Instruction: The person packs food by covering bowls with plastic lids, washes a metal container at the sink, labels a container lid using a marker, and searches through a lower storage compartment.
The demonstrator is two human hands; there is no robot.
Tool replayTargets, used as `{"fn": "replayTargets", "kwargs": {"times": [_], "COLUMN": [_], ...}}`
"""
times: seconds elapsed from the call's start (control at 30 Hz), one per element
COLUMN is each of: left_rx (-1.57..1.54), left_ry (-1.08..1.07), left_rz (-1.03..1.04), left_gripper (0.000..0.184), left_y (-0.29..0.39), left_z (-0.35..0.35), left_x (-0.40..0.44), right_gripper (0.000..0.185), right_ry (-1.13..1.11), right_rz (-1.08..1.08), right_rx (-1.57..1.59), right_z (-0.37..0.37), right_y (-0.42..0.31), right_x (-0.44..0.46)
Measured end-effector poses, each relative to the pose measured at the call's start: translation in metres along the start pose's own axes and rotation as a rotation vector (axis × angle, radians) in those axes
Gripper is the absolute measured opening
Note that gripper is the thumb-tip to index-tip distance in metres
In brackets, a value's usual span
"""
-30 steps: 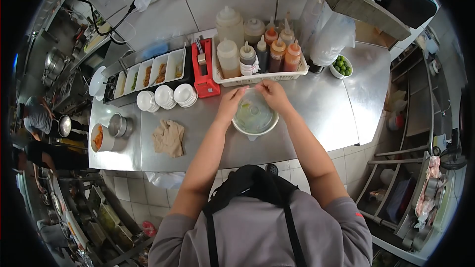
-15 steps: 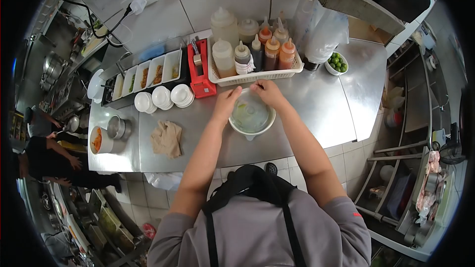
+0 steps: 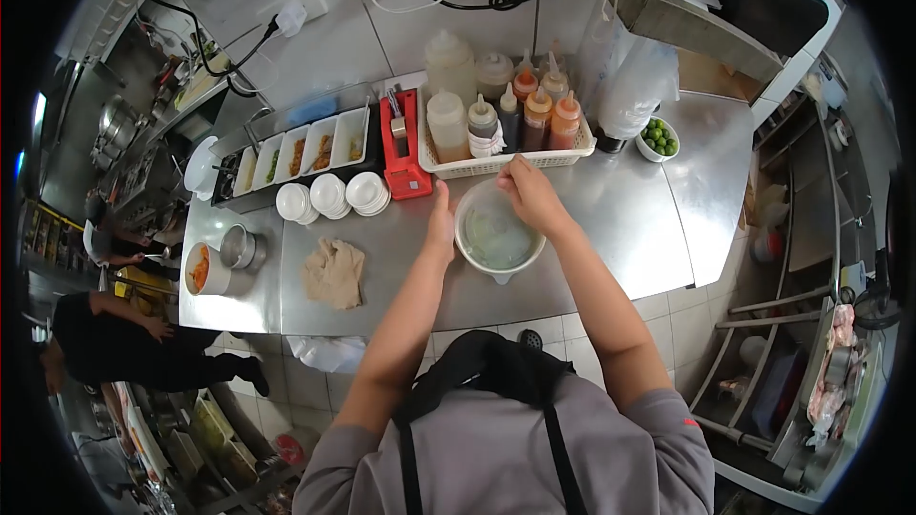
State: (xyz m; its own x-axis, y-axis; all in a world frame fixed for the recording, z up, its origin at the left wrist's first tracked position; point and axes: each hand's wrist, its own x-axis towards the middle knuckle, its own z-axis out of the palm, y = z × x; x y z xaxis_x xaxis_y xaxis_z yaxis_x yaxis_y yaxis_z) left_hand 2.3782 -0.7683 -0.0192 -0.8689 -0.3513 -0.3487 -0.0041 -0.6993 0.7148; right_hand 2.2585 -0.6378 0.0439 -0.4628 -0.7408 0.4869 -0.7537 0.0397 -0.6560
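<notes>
On the steel desk (image 3: 620, 219) before you: one bowl (image 3: 477, 262), translucent lid (image 3: 501, 236) laid across. Left hand (image 3: 441, 221): uncurled, beside the near-left rim. Right hand (image 3: 530, 193): fingers bunched at the far rim, grip indistinct. Covering: seemingly done; only edge-fitting left.

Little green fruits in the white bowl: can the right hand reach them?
Probably yes: the right hand is at the round bowl, and bare counter in front of the bottle basket seems to leave a way to the green fruits.
</notes>
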Motion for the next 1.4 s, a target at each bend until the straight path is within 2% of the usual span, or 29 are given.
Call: {"fn": "replayTargets", "kwargs": {"times": [0.07,0.13,0.17,0.23,0.37,0.47,0.57,0.67,0.77,0.87,0.97,1.07,1.17,1.27,1.37,1.4], "left_rx": [-0.075,0.151,0.262,0.267,0.105,0.022,0.397,1.112,1.495,1.731,1.893,1.869,1.999,2.021,2.010,2.014], "left_ry": [-0.028,0.128,0.208,0.147,0.036,0.064,0.173,0.041,0.053,0.049,-0.012,-0.059,-0.449,-0.810,-0.896,-0.851], "left_rz": [-0.047,0.001,0.022,0.126,0.209,0.281,0.360,0.448,0.464,0.590,0.574,0.907,0.941,0.851,0.887,0.907], "left_gripper": [0.072,0.070,0.069,0.068,0.061,0.059,0.053,0.044,0.040,0.039,0.044,0.048,0.059,0.066,0.066,0.065], "left_y": [-0.002,0.002,0.004,-0.001,-0.002,0.000,0.008,0.023,0.023,0.016,0.024,0.018,0.029,0.034,0.021,0.017], "left_z": [-0.004,0.017,0.025,0.016,0.011,0.009,0.008,0.024,0.024,0.015,0.016,0.017,0.028,0.037,0.041,0.043], "left_x": [-0.002,-0.019,-0.026,-0.024,-0.023,-0.015,-0.013,-0.035,-0.041,-0.040,-0.048,-0.055,-0.068,-0.076,-0.070,-0.069], "right_gripper": [0.008,0.010,0.009,0.010,0.016,0.017,0.016,0.017,0.016,0.016,0.015,0.015,0.015,0.017,0.018,0.018], "right_ry": [0.012,0.030,0.098,0.236,0.018,-0.078,-0.177,-0.184,-0.274,-0.315,-0.318,-0.126,-0.076,-0.150,-0.176,-0.180], "right_rz": [-0.050,-0.048,0.012,0.136,0.414,0.347,0.302,0.262,0.251,0.266,0.346,0.331,0.228,0.292,0.377,0.379], "right_rx": [0.015,0.080,0.109,0.163,0.037,-0.028,-0.165,-0.116,-0.069,-0.059,-0.011,0.110,0.146,0.221,0.286,0.266], "right_z": [-0.017,-0.035,-0.041,-0.052,-0.031,0.002,0.005,0.003,-0.004,-0.003,-0.004,0.008,0.017,0.015,0.020,0.020], "right_y": [-0.016,-0.026,-0.022,-0.007,0.026,0.037,0.021,0.029,0.028,0.028,0.015,0.015,0.031,0.027,0.030,0.030], "right_x": [0.001,0.002,0.003,0.008,0.013,0.009,0.010,0.007,0.007,0.001,-0.005,-0.021,-0.026,-0.023,-0.022,-0.020]}}
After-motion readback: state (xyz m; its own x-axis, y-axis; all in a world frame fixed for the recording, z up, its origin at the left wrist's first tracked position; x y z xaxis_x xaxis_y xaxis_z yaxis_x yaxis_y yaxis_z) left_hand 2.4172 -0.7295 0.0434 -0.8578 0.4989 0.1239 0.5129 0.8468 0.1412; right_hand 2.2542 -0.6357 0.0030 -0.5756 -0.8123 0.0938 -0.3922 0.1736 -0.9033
